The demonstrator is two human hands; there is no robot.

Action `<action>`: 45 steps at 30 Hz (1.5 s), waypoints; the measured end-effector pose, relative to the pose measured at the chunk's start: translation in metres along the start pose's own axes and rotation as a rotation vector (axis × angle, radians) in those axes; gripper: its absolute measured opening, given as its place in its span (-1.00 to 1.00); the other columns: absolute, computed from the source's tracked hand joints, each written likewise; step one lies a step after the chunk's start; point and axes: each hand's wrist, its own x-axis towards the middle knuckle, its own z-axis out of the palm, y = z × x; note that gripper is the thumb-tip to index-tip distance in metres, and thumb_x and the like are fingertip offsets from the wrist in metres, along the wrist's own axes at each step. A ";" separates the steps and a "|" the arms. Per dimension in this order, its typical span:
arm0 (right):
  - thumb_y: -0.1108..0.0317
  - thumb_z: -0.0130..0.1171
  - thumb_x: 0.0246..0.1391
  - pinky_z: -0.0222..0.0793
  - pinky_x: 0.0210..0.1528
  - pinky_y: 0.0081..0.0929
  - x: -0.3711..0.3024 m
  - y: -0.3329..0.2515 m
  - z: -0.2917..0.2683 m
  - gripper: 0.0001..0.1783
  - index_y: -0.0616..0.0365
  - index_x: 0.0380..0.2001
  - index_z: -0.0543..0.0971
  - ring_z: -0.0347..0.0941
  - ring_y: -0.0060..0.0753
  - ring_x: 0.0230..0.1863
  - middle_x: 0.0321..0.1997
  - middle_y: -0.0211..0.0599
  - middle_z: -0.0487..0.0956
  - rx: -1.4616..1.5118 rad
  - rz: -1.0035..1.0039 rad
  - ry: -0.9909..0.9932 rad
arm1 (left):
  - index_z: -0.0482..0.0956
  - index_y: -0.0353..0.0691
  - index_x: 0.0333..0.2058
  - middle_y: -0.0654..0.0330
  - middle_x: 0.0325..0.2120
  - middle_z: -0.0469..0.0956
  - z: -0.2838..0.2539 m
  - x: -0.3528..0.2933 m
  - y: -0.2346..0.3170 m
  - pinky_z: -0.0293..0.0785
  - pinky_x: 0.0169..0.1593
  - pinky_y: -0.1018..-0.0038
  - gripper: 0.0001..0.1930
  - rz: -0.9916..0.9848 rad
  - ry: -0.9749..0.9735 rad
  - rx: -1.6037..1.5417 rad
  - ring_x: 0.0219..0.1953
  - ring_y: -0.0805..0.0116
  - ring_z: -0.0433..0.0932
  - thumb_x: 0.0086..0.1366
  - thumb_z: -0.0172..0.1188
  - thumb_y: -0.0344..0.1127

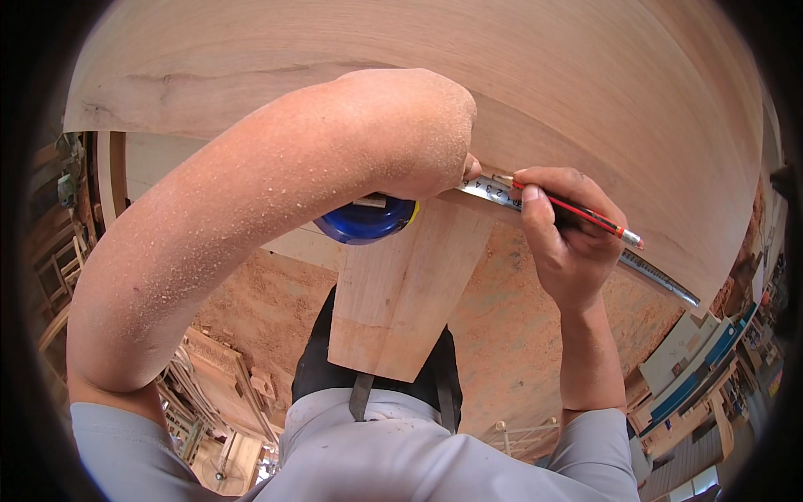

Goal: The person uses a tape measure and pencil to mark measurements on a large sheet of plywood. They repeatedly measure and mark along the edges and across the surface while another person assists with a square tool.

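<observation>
Pencil (585,211) sits gripped in the right hand (569,243), tip touching the tape (493,191); left hand (418,134) clutches the blue tape case (366,219).

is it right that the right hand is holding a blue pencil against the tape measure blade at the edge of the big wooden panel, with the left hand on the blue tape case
Not quite: the pencil is red, not blue, as the head view shows. The rest holds: the right hand holds it against the tape measure blade at the edge of the big wooden panel, and the left hand is on the blue tape case.
</observation>
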 end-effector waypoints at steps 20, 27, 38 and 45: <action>0.62 0.25 0.07 0.48 -0.33 -0.59 -0.001 0.000 0.000 -0.90 0.29 -0.33 0.70 0.57 -0.55 -0.39 -0.37 -0.27 0.70 0.001 0.010 0.003 | 0.78 -0.29 -0.45 0.00 -0.66 0.61 0.000 0.002 -0.001 0.61 -0.37 0.22 -0.62 0.012 0.000 -0.004 -0.57 0.16 0.63 0.34 0.30 -0.05; 0.61 0.26 0.09 0.48 -0.30 -0.58 0.000 0.000 0.001 -0.91 0.30 -0.32 0.70 0.58 -0.53 -0.38 -0.37 -0.25 0.70 0.014 0.016 0.026 | 0.77 -0.31 -0.45 -0.03 -0.66 0.60 0.001 0.003 -0.003 0.61 -0.37 0.21 -0.61 0.024 0.002 -0.007 -0.58 0.13 0.63 0.34 0.28 -0.06; 0.61 0.26 0.08 0.48 -0.32 -0.59 0.000 0.001 0.002 -0.91 0.30 -0.33 0.70 0.57 -0.54 -0.39 -0.37 -0.26 0.70 0.014 0.016 0.020 | 0.78 -0.29 -0.44 -0.02 -0.66 0.60 0.004 0.005 -0.004 0.62 -0.38 0.22 -0.62 0.012 0.003 0.004 -0.58 0.15 0.63 0.36 0.27 -0.07; 0.62 0.26 0.07 0.46 -0.34 -0.60 0.000 0.002 0.003 -0.90 0.29 -0.33 0.70 0.56 -0.57 -0.40 -0.38 -0.27 0.69 0.005 0.001 -0.014 | 0.75 -0.35 -0.44 -0.08 -0.63 0.59 0.001 0.002 -0.008 0.57 -0.36 0.16 -0.56 0.037 -0.013 -0.065 -0.54 0.03 0.62 0.35 0.27 -0.02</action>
